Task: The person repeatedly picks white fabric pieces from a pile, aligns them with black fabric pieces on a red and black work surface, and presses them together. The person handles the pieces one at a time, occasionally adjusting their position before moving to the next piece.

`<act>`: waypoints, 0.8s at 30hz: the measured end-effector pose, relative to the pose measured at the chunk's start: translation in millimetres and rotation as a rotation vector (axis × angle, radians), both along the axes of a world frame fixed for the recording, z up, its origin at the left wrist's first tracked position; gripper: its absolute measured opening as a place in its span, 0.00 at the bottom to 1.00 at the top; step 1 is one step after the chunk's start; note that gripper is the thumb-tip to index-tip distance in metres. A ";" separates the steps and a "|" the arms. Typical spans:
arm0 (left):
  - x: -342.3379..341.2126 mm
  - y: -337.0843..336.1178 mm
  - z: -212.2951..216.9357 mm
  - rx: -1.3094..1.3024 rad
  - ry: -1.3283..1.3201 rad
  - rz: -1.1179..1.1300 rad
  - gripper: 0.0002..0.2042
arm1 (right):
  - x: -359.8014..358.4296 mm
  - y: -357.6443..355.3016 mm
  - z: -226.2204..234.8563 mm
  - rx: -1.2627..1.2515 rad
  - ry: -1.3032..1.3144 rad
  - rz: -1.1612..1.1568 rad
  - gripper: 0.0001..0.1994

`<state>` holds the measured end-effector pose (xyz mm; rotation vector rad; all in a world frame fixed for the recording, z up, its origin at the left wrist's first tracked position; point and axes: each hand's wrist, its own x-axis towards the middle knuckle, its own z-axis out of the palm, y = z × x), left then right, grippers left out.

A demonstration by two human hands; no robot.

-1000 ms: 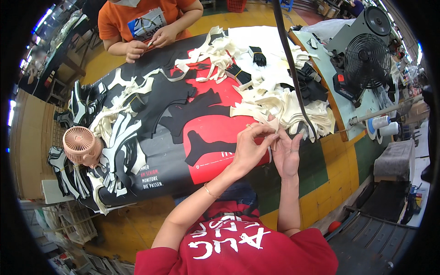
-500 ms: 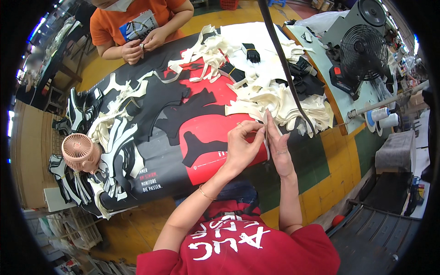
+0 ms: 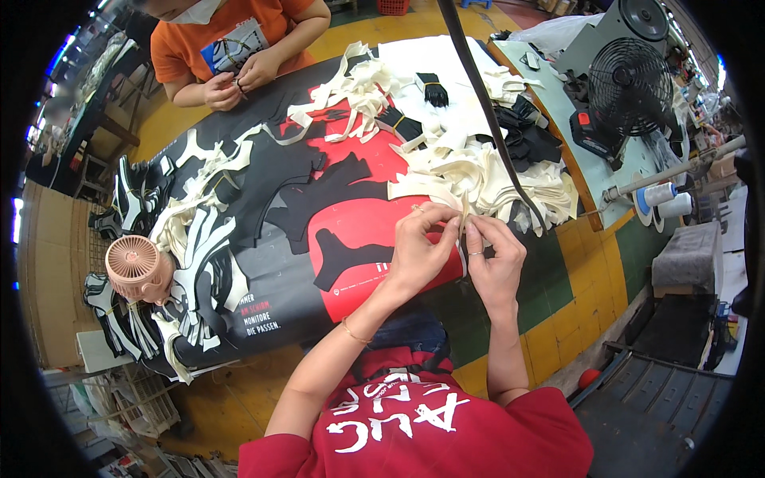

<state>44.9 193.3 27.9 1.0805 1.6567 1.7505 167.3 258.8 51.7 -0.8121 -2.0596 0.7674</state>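
Note:
My left hand and my right hand are close together above the near right edge of the table. Both pinch a thin cream fabric piece, seen almost edge-on between the fingertips. Just beyond the fingers lies a loose heap of cream fabric pieces. Left of my hands, a black cut fabric piece rests flat on the red part of the printed table cover. More black pieces overlap farther off.
Opposite, a person in orange works with both hands together. A small pink fan and black-and-white strips occupy the left end. A dark bar slants across the right side, near a black fan and thread spools.
My right hand has gone from fingers stretched out flat to curled in a pinch on the cream fabric piece. My left hand keeps its pinch in nearly the same place.

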 end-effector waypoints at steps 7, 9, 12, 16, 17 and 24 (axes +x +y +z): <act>-0.7 2.1 -7.2 -0.004 0.084 0.015 0.06 | -0.5 9.1 -5.1 -0.003 -0.026 -0.015 0.08; -7.1 0.4 -9.7 0.022 -0.169 0.008 0.07 | -1.5 18.1 -6.3 -0.153 0.001 -0.011 0.08; -31.7 -11.4 -11.1 0.015 -0.388 0.053 0.08 | -1.1 50.3 -4.3 -0.198 -0.074 -0.062 0.14; -82.3 -46.1 -4.7 0.133 -0.590 0.215 0.12 | -10.0 99.1 -5.6 0.052 -0.107 -0.219 0.15; -92.0 -56.4 -1.3 0.237 -0.611 0.237 0.12 | -10.3 109.7 -5.3 0.112 -0.140 -0.259 0.15; -125.6 -109.2 50.4 0.452 -0.563 0.218 0.10 | -1.1 140.1 -9.3 0.091 -0.414 -0.394 0.15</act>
